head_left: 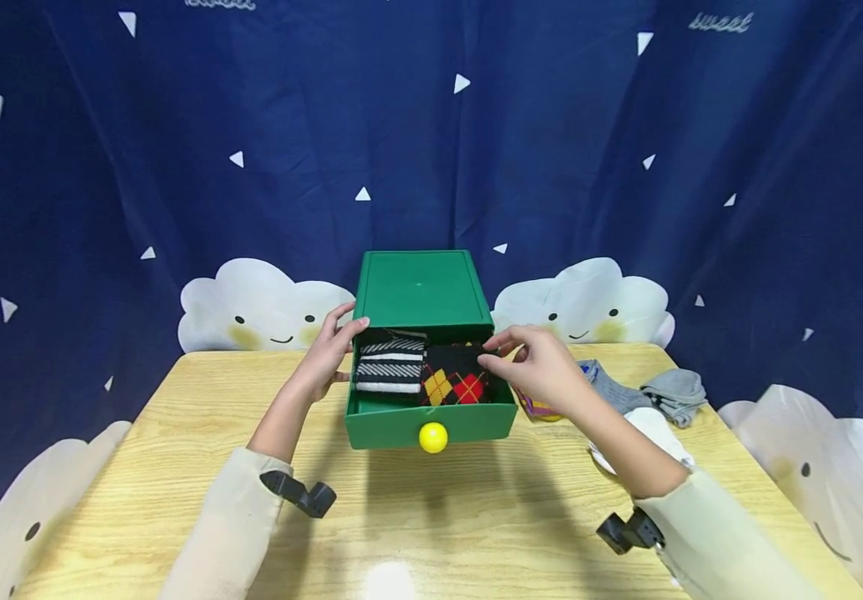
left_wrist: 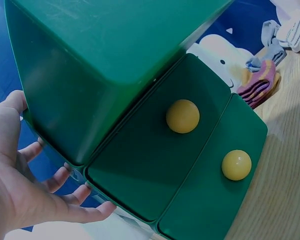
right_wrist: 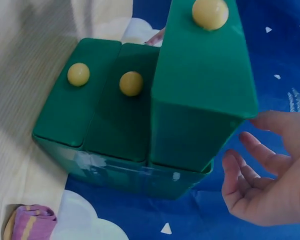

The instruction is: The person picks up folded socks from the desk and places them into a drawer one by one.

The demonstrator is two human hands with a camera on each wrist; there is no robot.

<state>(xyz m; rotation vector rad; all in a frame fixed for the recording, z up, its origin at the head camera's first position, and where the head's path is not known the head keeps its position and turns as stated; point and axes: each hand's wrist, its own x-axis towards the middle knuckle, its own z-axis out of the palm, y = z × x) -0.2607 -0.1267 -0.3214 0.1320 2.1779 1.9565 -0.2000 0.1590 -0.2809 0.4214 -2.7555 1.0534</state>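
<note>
A green cabinet (head_left: 419, 287) stands on the table with its top drawer (head_left: 472, 427) pulled out by a yellow knob (head_left: 434, 437) side. Inside the drawer, folded black-and-white striped socks (head_left: 389, 375) lie on the left and folded black argyle socks (head_left: 452, 385) on the right. My left hand (head_left: 328, 357) rests against the cabinet's left side, fingers spread along its edge. My right hand (head_left: 539, 367) is at the drawer's right rim, thumb and forefinger extended beside the argyle socks; nothing shows between them. Both lower drawers (left_wrist: 135, 170) are closed.
Right of the cabinet lie purple-and-yellow socks (left_wrist: 260, 82), grey socks (head_left: 677, 393), blue-grey socks (head_left: 614, 390) and something white (head_left: 652, 429), partly behind my right forearm. A dark blue curtain (head_left: 431, 125) hangs behind the wooden table (head_left: 221, 400).
</note>
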